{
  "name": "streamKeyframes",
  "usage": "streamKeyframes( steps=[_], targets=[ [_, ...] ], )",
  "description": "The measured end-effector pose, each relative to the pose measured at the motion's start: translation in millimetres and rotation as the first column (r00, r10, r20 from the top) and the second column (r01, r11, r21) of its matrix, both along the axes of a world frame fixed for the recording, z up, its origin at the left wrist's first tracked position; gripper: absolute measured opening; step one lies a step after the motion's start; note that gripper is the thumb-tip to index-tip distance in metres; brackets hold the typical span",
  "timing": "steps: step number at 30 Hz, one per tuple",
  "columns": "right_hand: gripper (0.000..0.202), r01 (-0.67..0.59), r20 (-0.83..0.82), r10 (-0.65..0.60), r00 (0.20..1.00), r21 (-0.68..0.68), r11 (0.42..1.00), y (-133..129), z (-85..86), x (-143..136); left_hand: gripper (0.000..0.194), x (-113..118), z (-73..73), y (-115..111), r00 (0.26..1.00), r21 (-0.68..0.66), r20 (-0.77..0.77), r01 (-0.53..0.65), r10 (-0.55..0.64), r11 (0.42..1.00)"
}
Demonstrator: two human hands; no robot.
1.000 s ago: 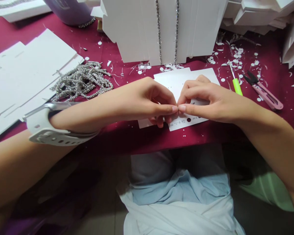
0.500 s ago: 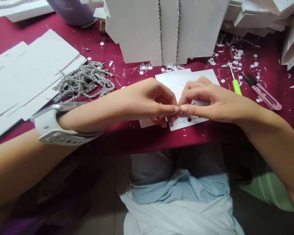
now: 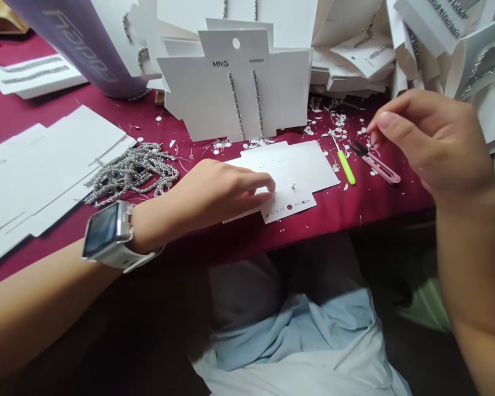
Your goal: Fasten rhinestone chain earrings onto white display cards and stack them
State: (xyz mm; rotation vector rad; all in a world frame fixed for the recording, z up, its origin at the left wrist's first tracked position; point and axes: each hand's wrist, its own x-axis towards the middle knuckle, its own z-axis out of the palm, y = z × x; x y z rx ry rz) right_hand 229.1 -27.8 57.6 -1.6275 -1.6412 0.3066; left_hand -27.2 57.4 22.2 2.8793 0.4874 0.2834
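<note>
A white earring card (image 3: 301, 165) lies face down on the cloth, with a small silver bit standing on it. My left hand (image 3: 231, 190) rests over the card's left part, its thumb and index finger curled close together at the card's surface. Whatever is between those fingertips is too small to make out. Raised off to the right, above the pink thread snips (image 3: 381, 169), my right hand (image 3: 433, 140) has its thumb and fingers bent together. I cannot make out anything in its fingertips. A lime-handled awl (image 3: 346, 166) lies beside the snips.
Silver beaded strands (image 3: 136, 173) lie heaped beside flat white cards (image 3: 33, 176) on the left. An upright card with two strands (image 3: 268, 104) stands behind, near a purple cup (image 3: 103, 66). White paper scraps (image 3: 336, 124) litter the cloth; finished cards (image 3: 355, 60) pile up at the back right.
My hands have parted: the right lifted off the card and moved right, while the left stayed over the card. The view has shifted, showing more of the table's back.
</note>
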Motion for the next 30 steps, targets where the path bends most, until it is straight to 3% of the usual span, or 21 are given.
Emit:
streamKeyframes(
  steps=[2, 4, 9, 11, 14, 17, 19, 23, 30],
  targets=[
    [0.019, 0.152, 0.201, -0.129, 0.971, -0.106, 0.983, -6, -2.8, 22, 0.023, -1, -1.3, 0, 1.000, 0.072, -0.004, 0.028, -0.027, 0.997],
    [0.018, 0.186, 0.413, -0.096, 0.906, -0.183, 0.965, -13, -11.8, 40, 0.024, -1, -1.9, -2, 0.999, 0.125, -0.002, 0.039, -0.039, 0.991],
    [0.030, 0.235, 0.574, -0.107, 0.812, -0.155, 0.960, -28, -43.5, 56, 0.027, 2, -0.6, -6, 0.999, 0.248, -0.035, 0.041, -0.034, 0.968],
    [0.029, 0.237, 0.591, -0.114, 0.798, -0.134, 0.962, -30, -50.0, 55, 0.024, 3, 0.4, -6, 1.000, 0.194, 0.005, 0.013, -0.015, 0.981],
    [0.028, 0.259, 0.610, -0.116, 0.784, -0.151, 0.954, -29, -50.3, 51, 0.018, 2, 2.0, -3, 0.989, -0.017, 0.148, -0.017, 0.020, 1.000],
    [0.028, 0.296, 0.628, -0.141, 0.765, -0.148, 0.944, -27, -47.6, 47, 0.017, 1, 3.2, 2, 0.973, -0.272, 0.220, 0.000, 0.063, 0.962],
    [0.026, 0.350, 0.680, -0.194, 0.707, -0.097, 0.932, -27, -48.0, 44, 0.018, 0, 3.0, 4, 0.974, -0.380, 0.211, 0.004, 0.083, 0.925],
    [0.020, 0.439, 0.776, -0.298, 0.556, 0.031, 0.898, -27, -52.9, 40, 0.020, 0, 1.3, 5, 0.973, -0.433, 0.193, -0.029, 0.124, 0.901],
    [0.025, 0.555, 0.697, -0.465, 0.546, 0.114, 0.824, -23, -57.2, 41, 0.021, 1, 1.7, 5, 0.987, -0.421, 0.119, -0.045, 0.104, 0.906]
  ],
)
